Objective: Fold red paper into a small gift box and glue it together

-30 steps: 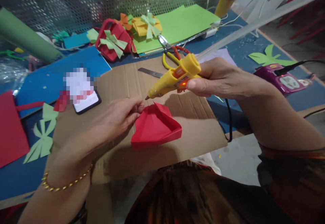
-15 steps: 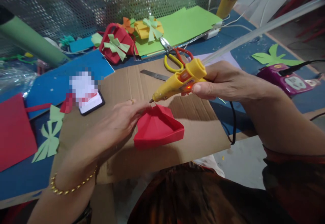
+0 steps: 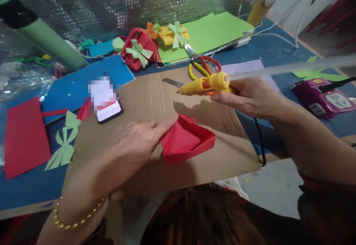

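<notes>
My left hand (image 3: 139, 137) pinches the left edge of a folded red paper piece (image 3: 183, 139), which stands on a sheet of cardboard (image 3: 233, 156). Its thumb lies along the paper's upper corner, while the other fingers are partly hidden. A yellow hot glue gun (image 3: 204, 85) is in my right hand (image 3: 247, 98), its light glowing orange and a long clear glue stick (image 3: 292, 67) reaching out behind it. The gun's nozzle points left, above the cardboard and apart from the red paper. Behind the gun lie scissors (image 3: 207, 65) with red and yellow handles.
A phone (image 3: 109, 111) rests on the cardboard's left side. Red paper (image 3: 26, 137) and pale green bow cutouts (image 3: 62, 146) lie further left. At the back are a red paper basket (image 3: 141, 48) and green sheets (image 3: 217, 32). A purple power socket (image 3: 325, 96) sits at right.
The glue gun's nozzle has lifted away from the red paper's upper corner. My left hand still holds the paper, which has turned slightly. The whole view has shifted a little.
</notes>
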Tool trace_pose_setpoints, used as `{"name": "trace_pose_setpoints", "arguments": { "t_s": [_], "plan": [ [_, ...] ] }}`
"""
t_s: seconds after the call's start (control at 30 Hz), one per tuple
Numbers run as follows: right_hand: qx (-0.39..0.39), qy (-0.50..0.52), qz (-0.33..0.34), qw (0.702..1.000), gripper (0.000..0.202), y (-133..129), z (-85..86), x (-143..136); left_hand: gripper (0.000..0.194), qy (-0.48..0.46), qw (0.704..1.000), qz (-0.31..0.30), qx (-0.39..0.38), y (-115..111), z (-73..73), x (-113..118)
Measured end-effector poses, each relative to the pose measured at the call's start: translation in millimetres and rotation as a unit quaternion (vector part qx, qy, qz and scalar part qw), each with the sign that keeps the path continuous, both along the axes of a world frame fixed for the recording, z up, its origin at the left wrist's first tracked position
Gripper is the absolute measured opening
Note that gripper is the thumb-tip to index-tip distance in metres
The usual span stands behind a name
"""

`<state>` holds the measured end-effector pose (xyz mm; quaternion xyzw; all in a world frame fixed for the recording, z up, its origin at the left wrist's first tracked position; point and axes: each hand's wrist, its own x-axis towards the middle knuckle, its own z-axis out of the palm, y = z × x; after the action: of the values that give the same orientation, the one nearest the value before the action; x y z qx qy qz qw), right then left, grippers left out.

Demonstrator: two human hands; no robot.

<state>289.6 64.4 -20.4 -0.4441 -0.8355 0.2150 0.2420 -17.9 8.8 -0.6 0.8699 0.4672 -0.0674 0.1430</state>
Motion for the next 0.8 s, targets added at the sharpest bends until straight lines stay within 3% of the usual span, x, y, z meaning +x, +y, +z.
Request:
{"name": "trace_pose_setpoints", "arguments": {
  "t_s": [0.1,0.2,0.33,0.47,0.57,0.7,0.8],
  "plan": [
    [0.084,-0.085,-0.016,0.993,0.048,8.7,-16.1,6.3,0.040,0.013,0.996,0.073,0.057,12.4,9.9,2.1],
    [0.120,-0.155,0.001,0.981,0.049,14.7,-29.0,12.4,0.037,0.003,0.987,0.156,0.026,21.7,6.7,3.4],
    [0.083,-0.176,0.021,0.981,0.043,17.1,-38.1,12.6,0.036,-0.091,0.981,0.156,-0.064,22.8,-8.4,7.2],
    [0.054,-0.181,0.040,0.981,0.041,21.2,-38.8,11.3,0.027,-0.115,0.983,0.121,-0.077,17.7,-13.1,12.3],
    [0.066,-0.188,0.053,0.979,0.046,17.3,-24.6,11.0,0.021,-0.108,0.987,0.099,-0.073,12.4,-11.4,14.7],
    [0.136,-0.137,-0.003,0.981,0.031,-8.8,16.1,-12.6,0.022,-0.110,0.989,0.073,-0.060,4.9,-11.0,14.2],
    [0.067,-0.137,0.027,0.988,0.030,-28.1,37.1,-52.0,0.023,-0.123,0.989,0.060,-0.047,1.4,-9.7,14.1]
  ]
}}
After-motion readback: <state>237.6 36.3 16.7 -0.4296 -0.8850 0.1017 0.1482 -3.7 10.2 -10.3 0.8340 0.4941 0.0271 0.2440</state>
